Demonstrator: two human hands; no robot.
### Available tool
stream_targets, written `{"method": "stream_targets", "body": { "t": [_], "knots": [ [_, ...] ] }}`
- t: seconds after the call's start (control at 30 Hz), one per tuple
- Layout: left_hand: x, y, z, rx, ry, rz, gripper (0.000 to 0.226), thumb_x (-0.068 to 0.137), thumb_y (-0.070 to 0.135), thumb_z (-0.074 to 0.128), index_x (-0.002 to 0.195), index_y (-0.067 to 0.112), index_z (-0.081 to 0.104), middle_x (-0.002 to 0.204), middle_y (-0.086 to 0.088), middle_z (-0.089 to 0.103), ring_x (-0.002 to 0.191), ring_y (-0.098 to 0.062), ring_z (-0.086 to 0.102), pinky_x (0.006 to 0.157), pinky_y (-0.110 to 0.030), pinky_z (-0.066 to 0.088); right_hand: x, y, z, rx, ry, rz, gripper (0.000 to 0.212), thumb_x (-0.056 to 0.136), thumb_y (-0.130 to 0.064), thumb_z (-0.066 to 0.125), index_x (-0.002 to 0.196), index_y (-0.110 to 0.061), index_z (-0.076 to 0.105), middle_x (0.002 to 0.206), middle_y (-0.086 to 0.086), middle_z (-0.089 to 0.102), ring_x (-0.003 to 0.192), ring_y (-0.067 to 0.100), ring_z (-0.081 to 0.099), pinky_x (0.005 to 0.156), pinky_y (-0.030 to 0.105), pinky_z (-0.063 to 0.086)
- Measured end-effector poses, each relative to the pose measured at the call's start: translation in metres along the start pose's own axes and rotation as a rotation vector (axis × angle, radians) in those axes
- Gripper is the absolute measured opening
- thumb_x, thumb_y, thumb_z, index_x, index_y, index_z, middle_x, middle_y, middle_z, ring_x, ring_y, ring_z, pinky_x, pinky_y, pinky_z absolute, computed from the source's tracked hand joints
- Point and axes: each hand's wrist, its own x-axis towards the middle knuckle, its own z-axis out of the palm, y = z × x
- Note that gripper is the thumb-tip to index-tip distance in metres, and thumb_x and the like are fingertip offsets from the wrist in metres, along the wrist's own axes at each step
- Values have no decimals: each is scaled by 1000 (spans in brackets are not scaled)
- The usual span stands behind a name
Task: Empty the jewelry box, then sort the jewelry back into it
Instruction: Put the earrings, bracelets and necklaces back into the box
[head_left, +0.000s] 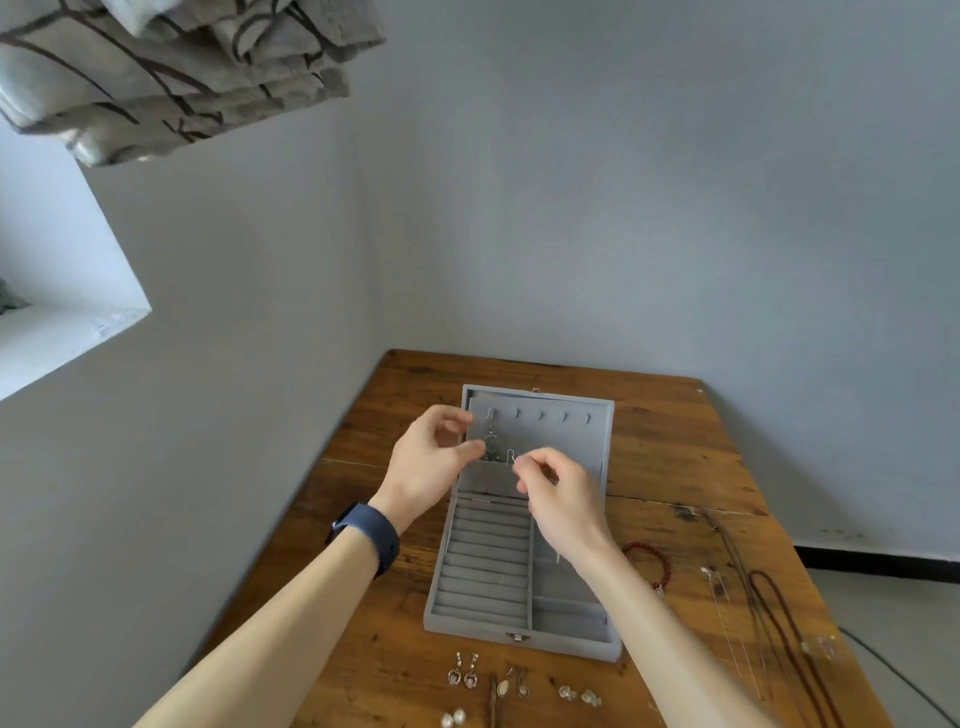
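Note:
A grey velvet jewelry box (483, 618) lies open on the wooden table (670, 457), its lid (571, 436) standing up at the back with a row of hooks. My left hand (431, 462) pinches a silver dangling earring (491, 448) in front of the lid, below the leftmost hook. My right hand (561, 493) pinches a thin earring hook (511, 456) just right of it. The ring rolls and side compartments look bare.
Several earrings (465, 673) and small studs (576, 695) lie in front of the box. To its right are a red bead bracelet (649, 558), thin chains (727, 618) and dark cord necklaces (779, 613). Walls border the table at back and left.

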Motion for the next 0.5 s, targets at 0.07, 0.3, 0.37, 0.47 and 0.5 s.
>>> {"method": "stream_targets", "body": {
  "t": [0.07,0.3,0.37,0.47,0.5],
  "knots": [
    [19,-3,0,-11,99,-44,45,83,29,75,124,31,55,124,7,55,98,-4,57,74,-20,45,16,2,3,41,5,63,16,98,-32,55,89,-27,67,75,-8,67,67,5,59,62,19,42],
    [69,-23,10,-60,-139,-192,86,82,18,75,154,25,28,146,-9,50,129,-25,50,93,-29,40,58,3,20,31,8,130,18,98,-35,53,93,-27,67,81,-12,68,79,2,61,63,17,40],
    [73,-29,12,-31,-114,-154,76,83,17,74,149,23,38,139,-6,57,118,-18,55,85,-20,44,68,1,25,56,12,165,19,96,-35,55,89,-25,69,77,-14,68,77,1,60,63,19,39],
    [71,-34,11,72,-69,-32,54,88,18,72,139,21,52,122,7,63,96,-1,57,63,-3,44,77,0,33,116,17,242,24,91,-33,58,71,-24,66,65,-15,64,69,6,57,62,25,40],
    [69,-35,10,111,-52,10,49,89,19,71,136,20,55,115,10,62,90,2,56,61,0,42,78,-1,36,121,21,263,25,90,-32,58,67,-24,64,61,-15,61,67,7,55,61,26,39]
  ]
}}
